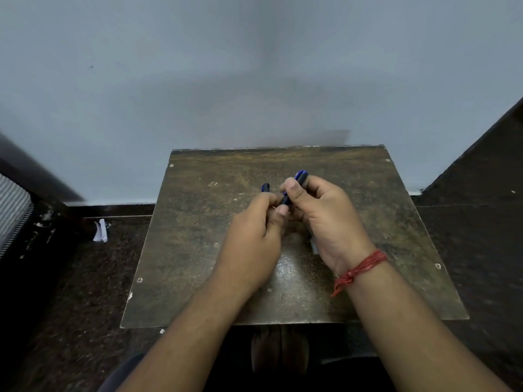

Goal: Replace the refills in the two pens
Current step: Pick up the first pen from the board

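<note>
One pale blue-grey wall (254, 66) fills the upper half of the frame. One dark speckled floor (85, 278) occupies the lower left and right margins. One worn brown table (198, 250), with a screw head near each visible corner, stands at centre against the wall. Two bare forearms enter from the bottom edge and converge above the tabletop. The right hand (319, 219), at centre right, wears one red thread band (359, 268) on the wrist; its fingers are curled and its thumb presses on one blue pen (294, 188), which slants upward to the right with its upper end projecting past the fingers. The left hand (254, 239), at centre left, is likewise curled, fingertips meeting the lower end of that pen; one second blue pen piece (265, 187) protrudes above its fingers. Whether this piece is a whole pen cannot be told. One small white paper scrap (100, 231) lies on the floor at middle left.
</note>
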A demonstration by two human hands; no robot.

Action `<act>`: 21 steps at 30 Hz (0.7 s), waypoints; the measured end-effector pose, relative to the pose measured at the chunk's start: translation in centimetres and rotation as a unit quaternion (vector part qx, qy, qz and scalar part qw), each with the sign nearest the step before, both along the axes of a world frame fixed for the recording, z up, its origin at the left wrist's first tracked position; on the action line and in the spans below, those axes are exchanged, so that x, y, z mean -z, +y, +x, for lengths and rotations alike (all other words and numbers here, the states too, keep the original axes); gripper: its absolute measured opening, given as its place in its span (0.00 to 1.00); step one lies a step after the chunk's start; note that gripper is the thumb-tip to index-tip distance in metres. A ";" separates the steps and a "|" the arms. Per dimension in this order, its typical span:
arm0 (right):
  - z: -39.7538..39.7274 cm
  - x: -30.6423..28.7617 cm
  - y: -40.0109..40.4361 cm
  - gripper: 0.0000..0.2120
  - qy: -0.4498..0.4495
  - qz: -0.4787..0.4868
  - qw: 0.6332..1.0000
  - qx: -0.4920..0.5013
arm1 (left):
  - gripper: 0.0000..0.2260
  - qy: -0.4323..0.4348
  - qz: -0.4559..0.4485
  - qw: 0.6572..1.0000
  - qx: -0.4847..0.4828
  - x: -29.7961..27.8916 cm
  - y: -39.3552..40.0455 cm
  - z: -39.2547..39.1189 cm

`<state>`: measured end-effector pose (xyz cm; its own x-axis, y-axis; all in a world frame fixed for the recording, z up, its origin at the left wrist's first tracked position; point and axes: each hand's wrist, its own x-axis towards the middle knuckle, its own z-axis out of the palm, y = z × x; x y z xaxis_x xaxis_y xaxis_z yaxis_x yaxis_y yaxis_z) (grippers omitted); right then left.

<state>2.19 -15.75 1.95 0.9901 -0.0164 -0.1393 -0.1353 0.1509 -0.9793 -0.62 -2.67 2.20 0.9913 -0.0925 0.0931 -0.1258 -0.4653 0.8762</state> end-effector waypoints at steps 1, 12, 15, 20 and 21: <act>0.0 0.0 0.0 0.07 0.008 0.013 1.000 -0.004 | 0.03 -0.002 -0.005 1.000 0.000 0.0 0.0 0.0; 0.0 -0.3 -0.2 0.09 0.010 0.087 0.996 0.028 | 0.10 0.058 -0.047 0.997 0.025 0.4 -0.3 0.4; 0.0 -0.3 0.0 0.10 0.003 0.116 0.992 0.039 | 0.10 0.068 -0.063 0.995 0.034 0.2 -0.3 0.6; 1.1 -1.0 -0.7 0.10 0.020 0.192 0.975 0.113 | 0.10 0.097 -0.077 0.990 0.063 0.3 0.4 0.5; 1.9 -1.4 -2.1 0.10 0.017 0.235 0.956 0.172 | 0.10 0.107 -0.070 0.989 0.079 0.6 0.6 0.0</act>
